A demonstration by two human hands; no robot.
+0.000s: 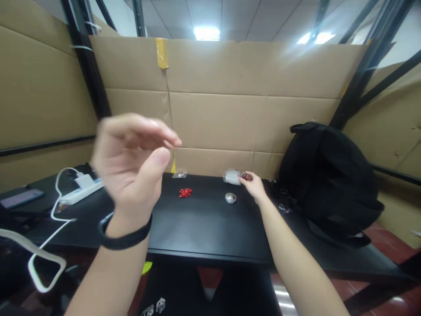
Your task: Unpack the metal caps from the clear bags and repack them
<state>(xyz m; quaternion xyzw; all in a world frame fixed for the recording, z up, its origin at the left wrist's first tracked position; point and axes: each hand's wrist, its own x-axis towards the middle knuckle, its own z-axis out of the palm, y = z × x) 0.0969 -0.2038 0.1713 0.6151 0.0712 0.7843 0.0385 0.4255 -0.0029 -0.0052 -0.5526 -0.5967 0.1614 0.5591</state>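
Note:
My left hand [131,160] is raised above the table, close to the camera and slightly blurred. Its fingers curl loosely toward the thumb with a gap between them, holding nothing, and a black band [126,237] circles the wrist. At the table's far side, my right hand [255,186] pinches a small dark red and black object [247,176] whose kind is too small to tell. Beside those fingers lies a clear plastic bag [232,176] with something white in it. A small round clear container [230,198] stands nearer me. Further left sits a pile of small red pieces [185,192].
A black backpack [329,184] occupies the table's right side, with small items by it. On the left are a white power strip [80,193], its cable and a phone [21,198]. Another small clear bag [180,174] lies before the cardboard wall [210,118].

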